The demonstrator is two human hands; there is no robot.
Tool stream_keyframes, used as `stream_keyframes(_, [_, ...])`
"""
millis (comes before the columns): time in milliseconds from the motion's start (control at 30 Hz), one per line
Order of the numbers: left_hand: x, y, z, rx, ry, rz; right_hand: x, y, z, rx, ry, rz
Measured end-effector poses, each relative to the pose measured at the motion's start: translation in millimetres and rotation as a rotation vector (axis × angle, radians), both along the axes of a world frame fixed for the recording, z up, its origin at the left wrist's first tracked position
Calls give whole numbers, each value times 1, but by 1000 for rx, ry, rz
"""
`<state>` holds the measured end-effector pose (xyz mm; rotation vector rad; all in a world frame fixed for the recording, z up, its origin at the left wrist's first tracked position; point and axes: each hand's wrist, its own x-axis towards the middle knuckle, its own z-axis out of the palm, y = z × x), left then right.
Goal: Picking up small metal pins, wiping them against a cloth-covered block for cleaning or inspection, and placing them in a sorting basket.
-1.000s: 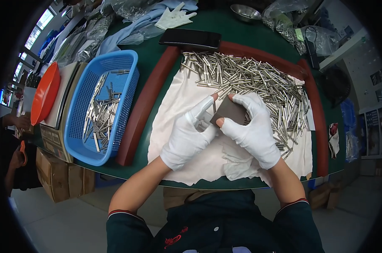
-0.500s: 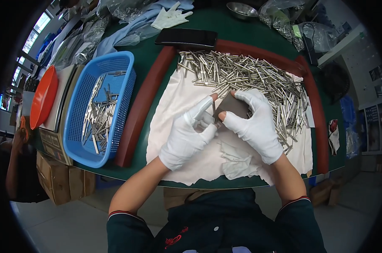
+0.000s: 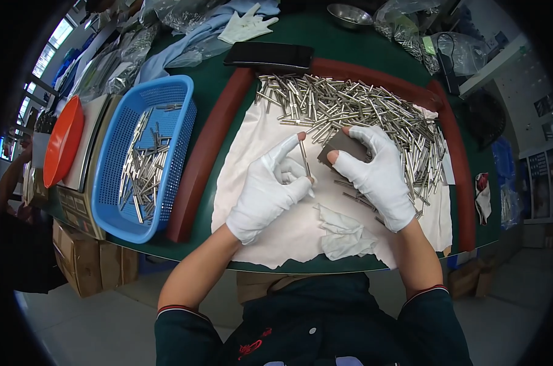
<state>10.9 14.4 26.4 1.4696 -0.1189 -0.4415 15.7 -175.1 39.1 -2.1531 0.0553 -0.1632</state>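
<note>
My left hand (image 3: 268, 190), in a white glove with bare fingertips, pinches a slim metal pin (image 3: 304, 157) between thumb and index finger. The pin stands nearly upright in the picture. My right hand (image 3: 374, 177), gloved the same way, grips a flat dark grey-brown square pad (image 3: 343, 146) by its right side. A gap lies between pin and pad. Beyond both hands a large heap of metal pins (image 3: 356, 107) spreads over a pale cloth (image 3: 243, 177). Several more pins lie under my right hand, partly hidden by it.
Dark red padded bars (image 3: 206, 158) border the cloth. At left stands a blue plastic basket (image 3: 188, 131) with metal pins inside. A crumpled white cloth (image 3: 346, 235) lies near the front edge. A black phone (image 3: 269, 56) rests at the back, and an orange-red bowl (image 3: 63, 141) stands far left.
My hands have moved apart: the left slightly left with the pin, the right slightly right with the pad. The pin now shows clear of the pad. At far left another person's hand has shifted.
</note>
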Motion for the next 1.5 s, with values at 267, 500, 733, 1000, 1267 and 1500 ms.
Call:
stream_keyframes(267, [0, -2, -4, -48, -19, -10, -4, 7, -4, 143, 4, 106])
stream_keyframes(500, [-3, -1, -18, 6, -165, 8, -7, 12, -6, 37, -60, 92])
stream_keyframes(733, [-5, -4, -17, 54, -216, 14, -9, 13, -6, -44, -154, 112])
stream_keyframes(1000, [-5, -5, -12, 88, -205, 7, -10, 10, 2, -253, -169, 95])
stream_keyframes(1267, [0, -1, -7, -135, -13, -6, 0, -6, 3, -264, -172, -50])
stream_keyframes(1500, [4, 4, -8, -128, 4, -16, 4, -8, -3, -425, -291, -15])
